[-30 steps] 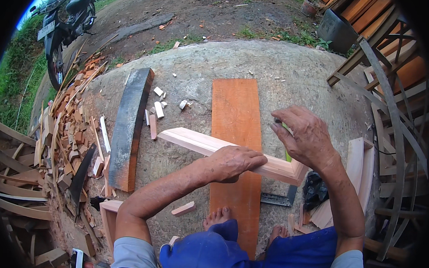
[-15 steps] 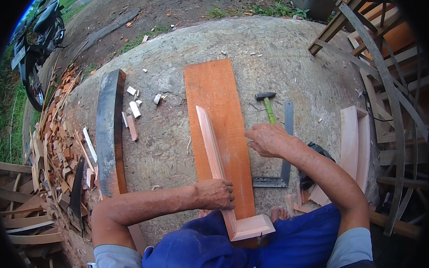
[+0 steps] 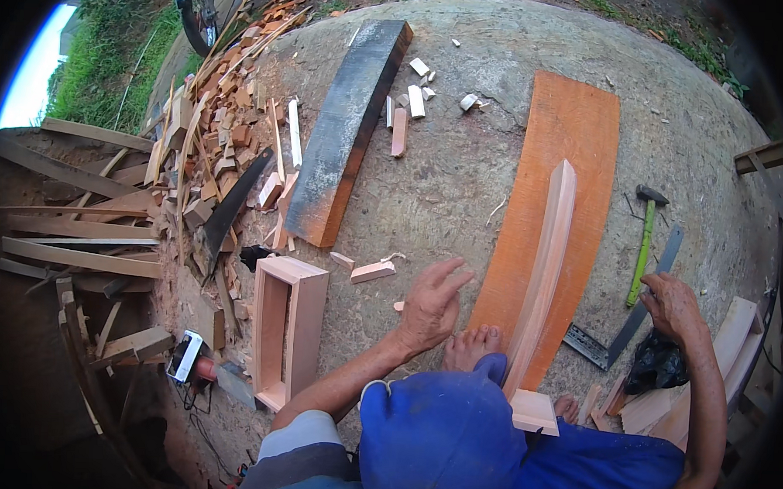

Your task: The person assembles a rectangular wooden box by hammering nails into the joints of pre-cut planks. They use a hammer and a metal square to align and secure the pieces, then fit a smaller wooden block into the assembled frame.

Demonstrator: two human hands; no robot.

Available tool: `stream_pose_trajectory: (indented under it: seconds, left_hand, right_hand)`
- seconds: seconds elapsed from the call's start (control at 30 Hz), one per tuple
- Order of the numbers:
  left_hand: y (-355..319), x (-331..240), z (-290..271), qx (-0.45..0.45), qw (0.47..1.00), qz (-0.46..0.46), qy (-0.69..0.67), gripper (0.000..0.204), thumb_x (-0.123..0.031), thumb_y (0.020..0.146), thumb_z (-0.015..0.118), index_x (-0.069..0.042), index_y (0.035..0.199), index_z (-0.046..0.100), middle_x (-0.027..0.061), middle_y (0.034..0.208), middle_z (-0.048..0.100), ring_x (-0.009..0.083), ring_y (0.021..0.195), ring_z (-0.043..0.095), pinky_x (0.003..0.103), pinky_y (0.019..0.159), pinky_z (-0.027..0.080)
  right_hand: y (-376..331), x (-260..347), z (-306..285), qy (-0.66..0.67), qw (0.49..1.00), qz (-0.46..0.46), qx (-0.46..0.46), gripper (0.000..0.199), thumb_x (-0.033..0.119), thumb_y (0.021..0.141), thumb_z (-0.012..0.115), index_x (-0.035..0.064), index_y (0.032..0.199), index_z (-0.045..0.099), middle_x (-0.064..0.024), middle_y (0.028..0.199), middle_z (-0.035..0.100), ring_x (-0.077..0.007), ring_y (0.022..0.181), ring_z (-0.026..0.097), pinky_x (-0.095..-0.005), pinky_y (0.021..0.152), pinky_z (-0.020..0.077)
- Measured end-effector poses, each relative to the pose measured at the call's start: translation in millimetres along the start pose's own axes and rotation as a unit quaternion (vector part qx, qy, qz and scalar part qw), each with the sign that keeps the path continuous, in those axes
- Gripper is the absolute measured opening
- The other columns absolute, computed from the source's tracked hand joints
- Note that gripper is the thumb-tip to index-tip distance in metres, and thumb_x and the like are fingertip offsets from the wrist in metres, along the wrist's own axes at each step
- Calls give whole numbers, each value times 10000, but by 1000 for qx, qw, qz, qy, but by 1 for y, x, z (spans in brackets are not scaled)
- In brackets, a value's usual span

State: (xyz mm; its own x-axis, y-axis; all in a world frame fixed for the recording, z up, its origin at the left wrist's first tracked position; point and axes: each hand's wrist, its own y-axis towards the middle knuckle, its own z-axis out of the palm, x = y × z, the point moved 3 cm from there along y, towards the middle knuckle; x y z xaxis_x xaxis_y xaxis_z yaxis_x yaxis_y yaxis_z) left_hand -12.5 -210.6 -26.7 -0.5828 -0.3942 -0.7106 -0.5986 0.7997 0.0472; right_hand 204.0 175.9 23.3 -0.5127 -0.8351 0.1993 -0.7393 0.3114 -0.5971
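My left hand (image 3: 432,307) is off the wood, fingers spread, over the concrete beside my bare foot. To its right, a pale moulded wooden strip (image 3: 546,277) lies lengthwise on an orange-brown board (image 3: 580,122). A short mitred wooden piece (image 3: 534,413) meets the strip's near end at a corner, by my leg. My right hand (image 3: 671,305) is over the blade of a metal try square (image 3: 664,254), its fingers loosely bent; I cannot tell whether they touch it. Just left of that hand lies a hammer (image 3: 643,247) with a green handle and dark head.
A dark thick plank (image 3: 344,129) lies left among small offcuts (image 3: 416,101). Nearer stand a rectangular wooden frame (image 3: 305,328) and a handsaw (image 3: 231,211) against scrap wood (image 3: 226,141). A black plastic bag (image 3: 657,361) and pale boards (image 3: 709,372) lie right.
The view has swung left, bringing the wooden frame into sight. My left hand has let go of the moulded strip and moved left. My right hand has moved nearer, over the try square.
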Motion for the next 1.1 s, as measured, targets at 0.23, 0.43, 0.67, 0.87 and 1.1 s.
stream_pose_trajectory:
  seconds: [0.23, 0.43, 0.67, 0.87, 1.1]
  left_hand:
    - [-46, 103, -36, -125, 938, -279, -163, 468, -7, 1003, 510, 18, 1470, 512, 182, 1473, 541, 282, 1366, 533, 404, 1167, 396]
    - [41, 58, 3, -58, 962, -172, -203, 500, -180, 1085, 528, -17, 1551, 448, 188, 1557, 482, 293, 1423, 477, 419, 1183, 375]
    - [142, -31, 66, 40, 942, -125, -309, 979, -411, 979, 720, -33, 1670, 140, 292, 1703, 160, 386, 1589, 178, 504, 1257, 256]
    - [185, -74, 91, 138, 952, -41, -270, 967, -132, 867, 647, 105, 1620, 88, 368, 1620, 298, 445, 1493, 389, 450, 1207, 356]
    - [171, -84, 91, 109, 990, -56, -75, 969, -91, 846, 587, 142, 1592, 15, 458, 1503, 382, 544, 1365, 499, 501, 1130, 442]
  right_hand:
    - [-38, -111, -11, 51, 984, 130, -113, 298, 262, 983, 615, 57, 1176, 712, -218, 1097, 747, -421, 1081, 690, -510, 938, 535]
    - [-126, -158, 37, 123, 948, 261, -131, 310, 292, 977, 600, 55, 1133, 725, -231, 1073, 746, -422, 1047, 699, -518, 919, 534]
    - [-215, -132, 206, 290, 784, 547, -53, 887, 496, 919, 712, -28, 1560, 391, -334, 1494, 510, -474, 1419, 472, -478, 1184, 383]
    - [-203, -90, 283, 237, 786, 552, -146, 1352, 523, 758, 853, 77, 1677, -32, -329, 1707, 44, -510, 1565, 171, -534, 1268, 221]
    - [-252, -147, 255, 704, 506, 317, -385, 955, 372, 848, 717, 59, 1637, 279, -246, 1642, 349, -434, 1508, 352, -531, 1239, 304]
